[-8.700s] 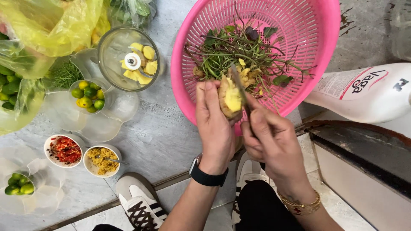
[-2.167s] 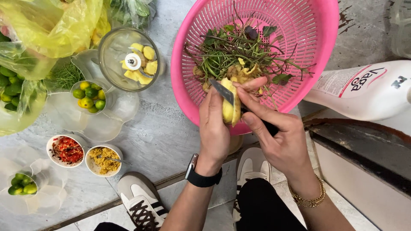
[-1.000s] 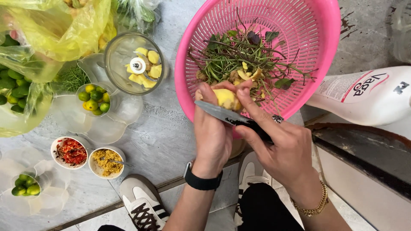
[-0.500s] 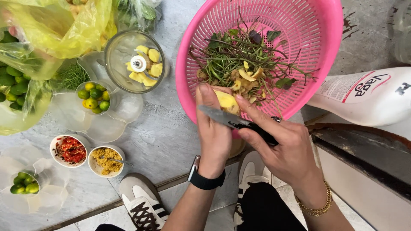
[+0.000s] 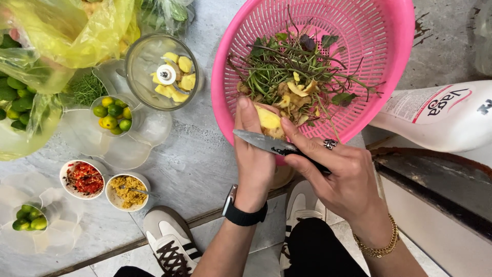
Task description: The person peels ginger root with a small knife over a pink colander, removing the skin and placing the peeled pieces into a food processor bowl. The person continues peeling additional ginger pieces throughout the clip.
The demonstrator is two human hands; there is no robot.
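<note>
My left hand [image 5: 254, 154] is closed around a piece of ginger [image 5: 268, 121], held right at the near rim of the pink colander [image 5: 382, 56], which is full of green stems and peelings. My right hand [image 5: 338, 172] grips a knife [image 5: 264, 143], its blade lying across my left fingers just below the ginger. To the left, on the grey floor [image 5: 195, 164], stand a blender jar [image 5: 160, 72] with yellow chunks and two small bowls; bare floor lies between them and my hands. A white bottle [image 5: 441, 115] lies close on the right

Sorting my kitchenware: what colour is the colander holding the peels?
Pink, seen clearly in the head view: the colander.
</note>
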